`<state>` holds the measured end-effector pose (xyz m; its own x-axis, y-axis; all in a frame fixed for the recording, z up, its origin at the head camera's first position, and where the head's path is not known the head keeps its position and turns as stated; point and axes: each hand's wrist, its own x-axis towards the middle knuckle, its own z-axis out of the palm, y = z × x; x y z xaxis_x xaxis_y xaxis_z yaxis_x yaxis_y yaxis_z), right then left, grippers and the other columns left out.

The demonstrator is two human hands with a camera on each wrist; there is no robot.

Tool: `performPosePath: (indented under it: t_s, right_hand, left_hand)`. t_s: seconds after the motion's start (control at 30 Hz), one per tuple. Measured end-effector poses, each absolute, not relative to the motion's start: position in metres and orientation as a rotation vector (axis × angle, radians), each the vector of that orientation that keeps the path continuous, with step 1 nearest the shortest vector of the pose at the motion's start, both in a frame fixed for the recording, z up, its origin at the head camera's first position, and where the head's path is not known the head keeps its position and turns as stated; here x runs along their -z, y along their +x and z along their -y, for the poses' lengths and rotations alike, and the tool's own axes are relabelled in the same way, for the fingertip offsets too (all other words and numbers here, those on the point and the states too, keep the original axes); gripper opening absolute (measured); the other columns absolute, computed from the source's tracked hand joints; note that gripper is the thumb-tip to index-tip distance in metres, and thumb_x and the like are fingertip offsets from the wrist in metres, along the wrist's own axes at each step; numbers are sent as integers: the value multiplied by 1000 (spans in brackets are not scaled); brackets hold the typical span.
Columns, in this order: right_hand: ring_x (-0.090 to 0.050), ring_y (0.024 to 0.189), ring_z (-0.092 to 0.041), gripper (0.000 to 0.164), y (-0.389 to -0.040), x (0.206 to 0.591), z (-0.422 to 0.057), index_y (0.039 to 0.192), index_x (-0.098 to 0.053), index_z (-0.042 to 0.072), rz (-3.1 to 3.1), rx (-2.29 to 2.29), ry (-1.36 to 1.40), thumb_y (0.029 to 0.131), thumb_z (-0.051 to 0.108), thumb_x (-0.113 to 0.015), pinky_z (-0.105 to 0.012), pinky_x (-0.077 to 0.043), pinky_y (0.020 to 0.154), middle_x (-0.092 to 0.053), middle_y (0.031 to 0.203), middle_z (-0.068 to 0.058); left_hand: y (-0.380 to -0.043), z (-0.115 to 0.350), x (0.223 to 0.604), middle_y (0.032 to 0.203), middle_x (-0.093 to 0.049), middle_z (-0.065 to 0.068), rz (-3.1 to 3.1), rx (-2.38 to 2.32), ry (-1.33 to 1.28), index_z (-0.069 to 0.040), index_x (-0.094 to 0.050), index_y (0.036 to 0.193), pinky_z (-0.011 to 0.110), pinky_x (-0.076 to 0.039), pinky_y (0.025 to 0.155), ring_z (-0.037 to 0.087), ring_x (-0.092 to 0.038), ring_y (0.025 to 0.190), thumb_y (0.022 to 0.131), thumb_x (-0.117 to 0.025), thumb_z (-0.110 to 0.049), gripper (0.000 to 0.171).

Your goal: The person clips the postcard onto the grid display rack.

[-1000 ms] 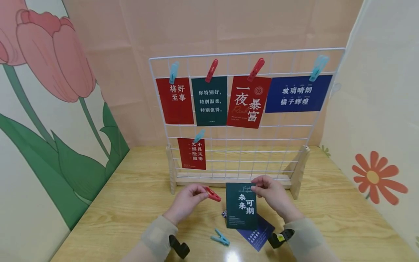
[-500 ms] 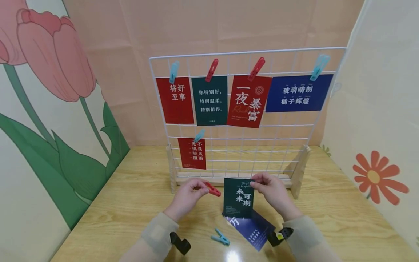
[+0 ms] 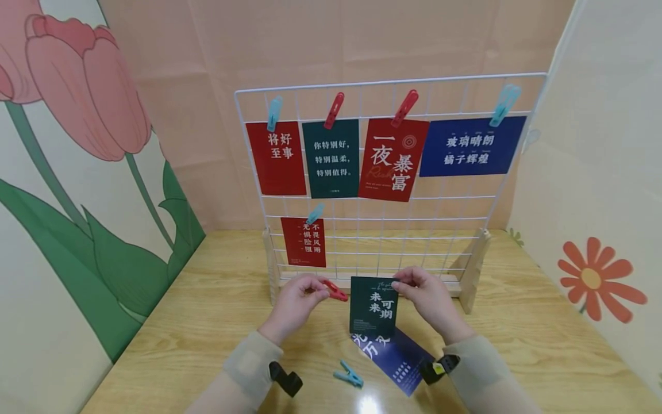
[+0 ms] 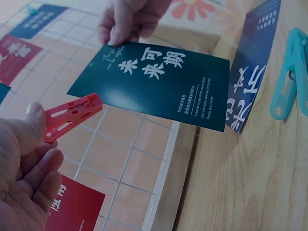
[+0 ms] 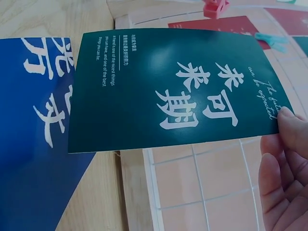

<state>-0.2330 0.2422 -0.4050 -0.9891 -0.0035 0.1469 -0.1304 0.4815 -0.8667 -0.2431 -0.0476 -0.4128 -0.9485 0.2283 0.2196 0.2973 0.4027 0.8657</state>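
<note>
My left hand [image 3: 300, 302] pinches a red clothespin [image 4: 72, 115] between thumb and fingers, its tip pointing toward the card on the right. A dark green card with white characters [image 3: 373, 307] is pinched at its upper right corner by my right hand [image 3: 426, 296]. In the left wrist view the clothespin's end overlaps the green card's edge. On the table lies a blue card [image 3: 395, 359], partly hidden behind the green one in the head view. A light blue clothespin [image 3: 349, 375] lies to the left of the blue card.
Behind the hands stands a white wire grid [image 3: 408, 230] in a wooden base [image 3: 468, 276]. Red, green and blue cards hang along its top under red and light blue clothespins. One smaller red card [image 3: 305, 244] hangs lower left. The wooden table [image 3: 207, 322] spreads to both sides.
My right hand has moved the green card up and slightly left, toward the grid, baring more of the blue card. My left hand has risen a little with the red clothespin.
</note>
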Motion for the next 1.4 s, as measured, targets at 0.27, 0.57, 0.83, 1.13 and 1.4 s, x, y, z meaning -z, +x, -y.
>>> performPosePath:
  t_s: [0.27,0.57,0.83,1.13,1.4]
  right_hand:
    - [-56,88,-24,18,-238,403,-239,107,-65,10,2577,-1518,151,93,21,-65,-35,-48,76,-62,96,-7]
    - [-56,87,-24,17,-242,397,-234,107,-65,11,2561,-1510,188,93,21,-65,-36,-49,78,-63,96,-6]
    - [-57,91,-24,19,-245,392,-232,109,-65,12,2584,-1484,179,94,24,-64,-37,-48,81,-62,99,-6]
    - [-57,93,-25,23,-250,385,-231,112,-65,12,2585,-1499,170,94,27,-63,-38,-49,83,-61,100,-7]
    - [-55,91,-25,23,-255,381,-230,112,-63,12,2557,-1512,166,94,26,-64,-36,-48,80,-60,99,-7]
  left_hand:
    - [-247,46,410,114,-62,-10,2571,1587,-477,-26,-66,86,34,-50,81,16,-55,103,89,-70,-28,5]
    - [-251,45,405,122,-62,-10,2570,1621,-441,-27,-68,85,37,-50,87,20,-53,115,90,-68,-33,8]
    - [-252,43,396,120,-60,-9,2542,1551,-447,-26,-69,84,41,-48,88,20,-52,115,90,-69,-29,7]
    - [-256,40,385,119,-60,-8,2481,1566,-468,-22,-70,84,44,-46,92,19,-51,115,90,-69,-28,8]
    - [-260,36,378,120,-59,-11,2450,1567,-456,-23,-70,83,41,-46,94,16,-50,116,89,-70,-28,8]
